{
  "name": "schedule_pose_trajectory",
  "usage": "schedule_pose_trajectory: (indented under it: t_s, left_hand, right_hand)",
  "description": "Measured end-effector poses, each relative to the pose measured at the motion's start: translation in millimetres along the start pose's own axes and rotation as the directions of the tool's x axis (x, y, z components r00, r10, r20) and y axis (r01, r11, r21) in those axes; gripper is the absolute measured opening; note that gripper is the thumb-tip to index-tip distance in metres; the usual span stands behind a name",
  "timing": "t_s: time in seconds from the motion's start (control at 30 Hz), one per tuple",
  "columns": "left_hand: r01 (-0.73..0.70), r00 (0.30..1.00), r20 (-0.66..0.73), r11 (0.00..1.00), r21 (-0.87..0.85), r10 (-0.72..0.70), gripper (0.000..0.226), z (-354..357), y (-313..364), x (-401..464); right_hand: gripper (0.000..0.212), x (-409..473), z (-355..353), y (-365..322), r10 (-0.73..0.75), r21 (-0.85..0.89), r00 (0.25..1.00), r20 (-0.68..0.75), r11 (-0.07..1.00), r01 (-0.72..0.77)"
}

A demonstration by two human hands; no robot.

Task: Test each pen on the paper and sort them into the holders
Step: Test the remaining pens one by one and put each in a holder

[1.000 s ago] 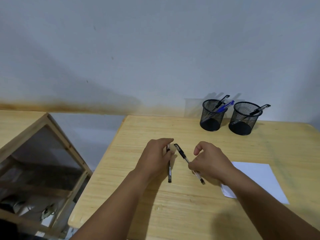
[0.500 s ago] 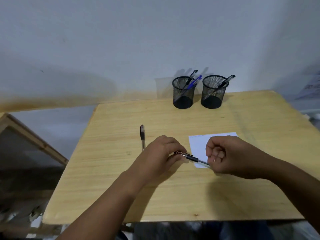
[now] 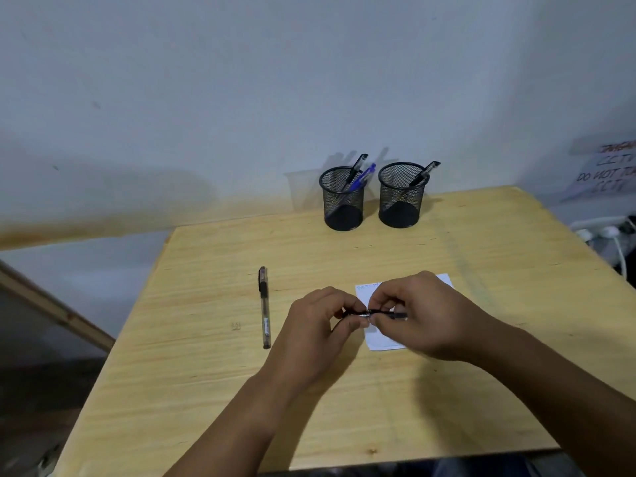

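Fingertips of both hands meet on 1 black pen [image 3: 375, 315], held level above the near edge of the paper [image 3: 385, 340]: the left hand [image 3: 320, 335] pinches its left end, the right hand [image 3: 420, 315] curls round the rest. Another pen [image 3: 264, 308] lies on the wooden table [image 3: 206, 390], left of the hands. At the far edge stand 2 mesh holders; the left holder [image 3: 342, 201] has 2 pens, the right holder [image 3: 401, 197] has 1.
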State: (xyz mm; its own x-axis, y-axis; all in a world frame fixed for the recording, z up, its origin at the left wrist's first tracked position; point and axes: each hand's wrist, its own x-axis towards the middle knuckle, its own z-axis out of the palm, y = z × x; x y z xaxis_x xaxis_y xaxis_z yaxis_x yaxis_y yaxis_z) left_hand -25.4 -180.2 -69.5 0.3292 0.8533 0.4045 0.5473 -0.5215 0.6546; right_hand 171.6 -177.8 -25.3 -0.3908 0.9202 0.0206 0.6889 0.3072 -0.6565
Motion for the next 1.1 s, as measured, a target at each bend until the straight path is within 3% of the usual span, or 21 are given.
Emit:
schedule_pose_trajectory:
  t_s: [0.23, 0.53, 0.63, 0.73, 0.87, 1.1]
  left_hand:
    - [-0.015, 1.000, -0.009, 0.999, -0.033, 0.014, 0.009, 0.0, -0.4, -0.3]
    - [-0.007, 1.000, -0.007, 1.000, 0.015, 0.007, 0.007, -4.4, -1.9, 4.1]
    - [0.087, 0.994, -0.079, 0.994, 0.060, -0.082, 0.009, -8.4, -9.5, 4.6]
    - [0.263, 0.959, -0.141, 0.960, 0.101, -0.248, 0.011, -10.5, -20.0, 6.3]
    - [0.438, 0.893, -0.188, 0.885, 0.158, -0.408, 0.013, -7.5, -29.0, 12.0]
    - [0.469, 0.881, -0.182, 0.854, 0.224, -0.436, 0.013, -1.1, -33.8, 17.8]
  right_hand:
    - [0.010, -6.2, 6.1, 5.7, 0.025, 0.212, 1.000, 0.004, 0.977, -0.026]
    - [0.014, -10.1, 15.0, 15.2, 0.084, 0.186, 0.995, -0.047, 0.980, -0.074]
    - [0.014, -10.9, 12.1, 22.1, 0.218, 0.269, 0.969, -0.113, 0.946, -0.181]
    - [0.026, -13.6, 11.1, 25.5, 0.358, 0.480, 0.927, -0.111, 0.836, -0.265]
    - [0.023, -18.6, 13.1, 27.4, 0.437, 0.590, 0.894, -0.098, 0.749, -0.301]
    - [0.027, -29.0, 19.4, 28.3, 0.452, 0.656, 0.885, -0.114, 0.703, -0.275]
